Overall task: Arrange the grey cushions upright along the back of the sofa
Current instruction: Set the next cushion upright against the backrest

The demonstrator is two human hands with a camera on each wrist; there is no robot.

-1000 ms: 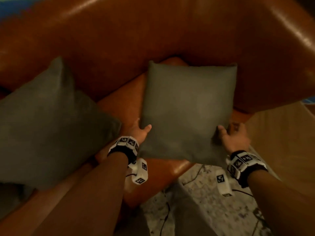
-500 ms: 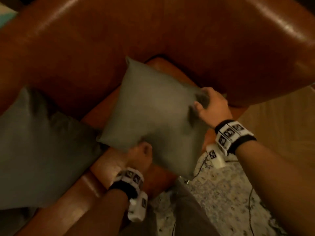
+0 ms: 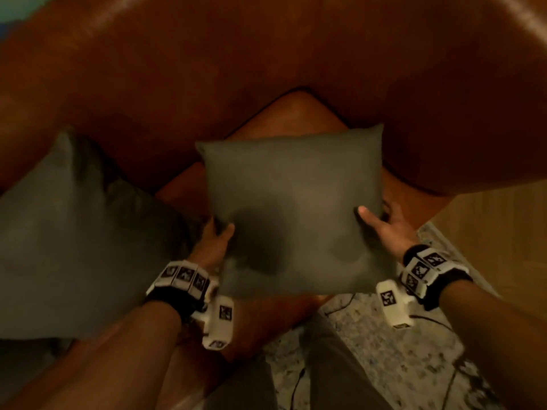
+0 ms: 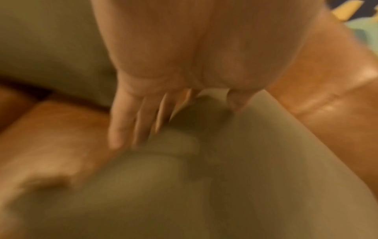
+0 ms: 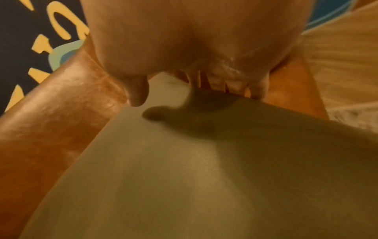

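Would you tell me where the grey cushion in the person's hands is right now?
In the head view the held cushion sits centre, between the left hand and right hand, over the seat before the sofa back, right of the other cushion.

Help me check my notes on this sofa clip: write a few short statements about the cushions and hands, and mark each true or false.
1. Both hands hold the same cushion. True: the left hand grips its left edge, the right hand its right edge.
2. The held cushion leans against the sofa back. False: it is held in front of it, over the seat.
3. A second grey cushion lies to the left. True.
4. The sofa is grey fabric. False: it is shiny brown leather.
5. The right thumb lies on the cushion's front face. True.
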